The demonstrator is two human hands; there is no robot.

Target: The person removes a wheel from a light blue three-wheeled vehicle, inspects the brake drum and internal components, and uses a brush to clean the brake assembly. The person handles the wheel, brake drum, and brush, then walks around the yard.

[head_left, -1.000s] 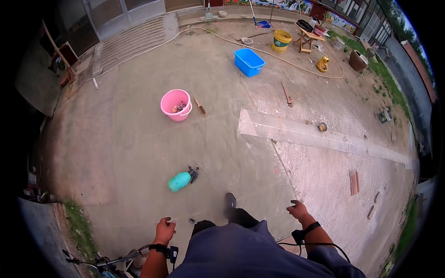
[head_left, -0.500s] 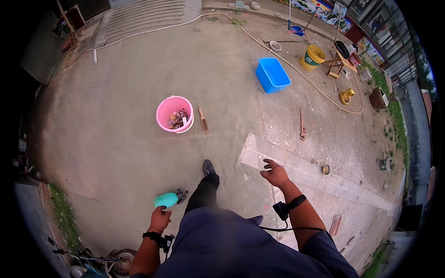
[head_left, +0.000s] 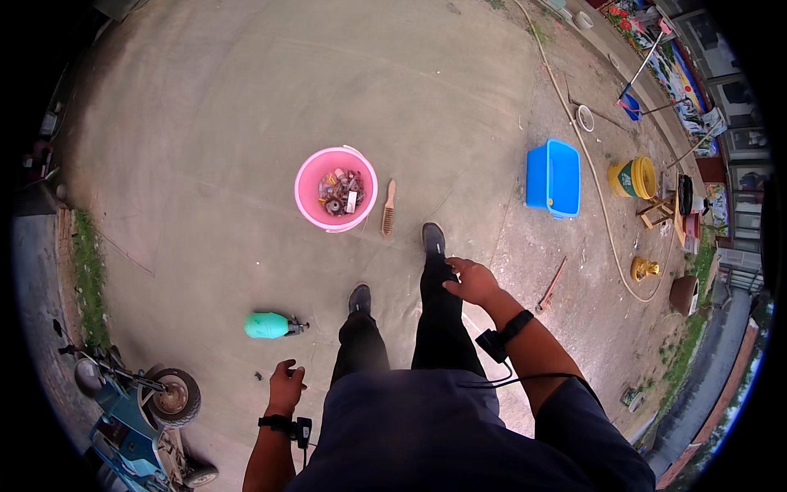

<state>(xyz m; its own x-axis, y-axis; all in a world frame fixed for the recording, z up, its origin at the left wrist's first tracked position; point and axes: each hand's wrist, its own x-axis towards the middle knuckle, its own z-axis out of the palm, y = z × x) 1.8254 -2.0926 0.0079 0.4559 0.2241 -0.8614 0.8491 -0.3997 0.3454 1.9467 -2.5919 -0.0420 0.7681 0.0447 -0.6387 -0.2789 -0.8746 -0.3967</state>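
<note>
My left hand (head_left: 287, 383) hangs low at the left, fingers apart and empty, below a teal pump sprayer (head_left: 267, 325) lying on the concrete. My right hand (head_left: 471, 281) is open in front of my right leg, holding nothing. Ahead of my feet a pink bucket (head_left: 311, 188) holds metal parts and other small items (head_left: 336, 189). A wooden-handled wire brush (head_left: 388, 209) lies just right of it, and a blue plastic tub (head_left: 549, 176) stands farther right.
A hose (head_left: 580, 134) winds along the right past a yellow bucket (head_left: 623, 179), a small stand (head_left: 657, 215) and a gold figurine (head_left: 643, 268). A pipe wrench (head_left: 551, 287) lies on rough ground. A three-wheeled vehicle (head_left: 123, 439) stands at lower left, beside a grass strip (head_left: 88, 279).
I have stepped forward and the view has swung left, so the blue tub now sits farther right in the picture and the pink bucket is closer. Both hands stay empty.
</note>
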